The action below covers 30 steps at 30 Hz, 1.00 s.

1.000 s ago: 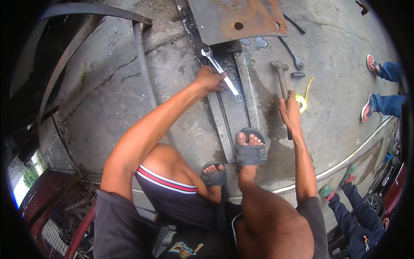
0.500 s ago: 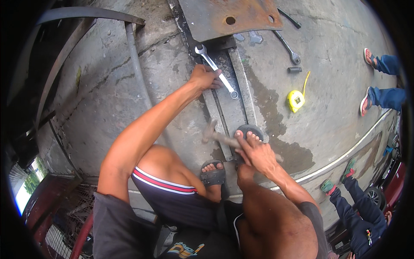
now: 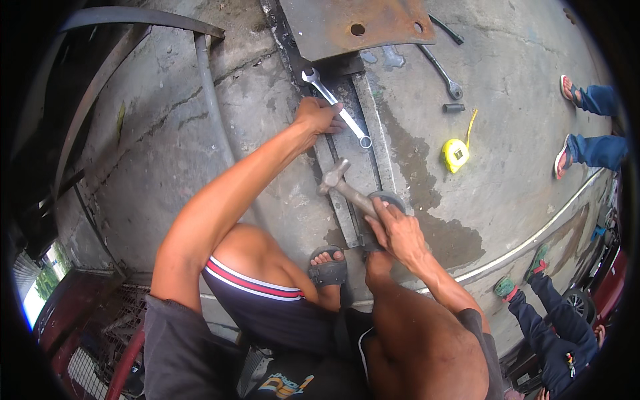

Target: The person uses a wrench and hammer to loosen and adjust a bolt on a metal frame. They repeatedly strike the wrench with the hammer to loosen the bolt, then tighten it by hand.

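My left hand (image 3: 318,117) is closed round the middle of a silver combination wrench (image 3: 350,123), over a long metal channel (image 3: 361,170) on the ground. The wrench's open jaw points up and away, close to a rusty steel plate (image 3: 360,27) with round holes; its ring end points back toward me. In my right hand (image 3: 400,235) is a hammer (image 3: 353,193), gripped by its handle. The hammer's head lies over the channel's left edge, a little nearer than the wrench's ring end. Whether it touches the metal, I cannot tell.
On the concrete to the right lie a yellow tape measure (image 3: 456,155), a black socket (image 3: 453,107) and a ratchet (image 3: 453,88). Curved metal strips (image 3: 213,100) stand at left. One person's sandalled feet (image 3: 567,90) are at far right; another person (image 3: 550,327) is lower right.
The hammer has moved up and away from me, its head now closer to the wrench's ring end. My right hand went with it. The wrench has swung very slightly; my left hand stays put.
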Motion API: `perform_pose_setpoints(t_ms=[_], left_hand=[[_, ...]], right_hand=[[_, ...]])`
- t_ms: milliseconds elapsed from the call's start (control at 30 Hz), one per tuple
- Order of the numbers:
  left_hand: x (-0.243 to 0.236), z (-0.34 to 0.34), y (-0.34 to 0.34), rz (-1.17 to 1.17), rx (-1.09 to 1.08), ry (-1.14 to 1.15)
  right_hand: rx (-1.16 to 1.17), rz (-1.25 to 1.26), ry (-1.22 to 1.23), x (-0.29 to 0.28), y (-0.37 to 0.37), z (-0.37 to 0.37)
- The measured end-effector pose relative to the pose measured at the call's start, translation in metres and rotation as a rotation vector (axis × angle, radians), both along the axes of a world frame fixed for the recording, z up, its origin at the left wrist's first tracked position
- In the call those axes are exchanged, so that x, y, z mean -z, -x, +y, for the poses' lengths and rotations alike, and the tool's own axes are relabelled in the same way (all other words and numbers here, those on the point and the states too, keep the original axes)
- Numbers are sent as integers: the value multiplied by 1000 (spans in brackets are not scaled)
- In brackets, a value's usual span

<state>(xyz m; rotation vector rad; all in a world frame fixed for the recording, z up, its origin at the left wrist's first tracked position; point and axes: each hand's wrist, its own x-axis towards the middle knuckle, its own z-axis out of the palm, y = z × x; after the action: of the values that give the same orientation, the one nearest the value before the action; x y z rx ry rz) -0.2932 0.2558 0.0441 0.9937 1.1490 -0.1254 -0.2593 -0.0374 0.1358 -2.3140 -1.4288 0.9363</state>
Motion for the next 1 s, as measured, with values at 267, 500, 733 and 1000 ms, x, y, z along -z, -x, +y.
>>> perform_pose_setpoints(t_ms=[267, 500, 733, 1000], left_hand=[[-4, 0, -1, -79, -33, 35], [-1, -5, -7, 5, -63, 13], [-13, -6, -18, -28, -182, 55], [-3, -7, -11, -45, -193, 88]], right_hand=[[-164, -54, 98, 1, -34, 7], [-521, -180, -216, 1, -12, -16], [-211, -30, -12, -17, -33, 2], [-341, 55, 89, -9, -16, 6]])
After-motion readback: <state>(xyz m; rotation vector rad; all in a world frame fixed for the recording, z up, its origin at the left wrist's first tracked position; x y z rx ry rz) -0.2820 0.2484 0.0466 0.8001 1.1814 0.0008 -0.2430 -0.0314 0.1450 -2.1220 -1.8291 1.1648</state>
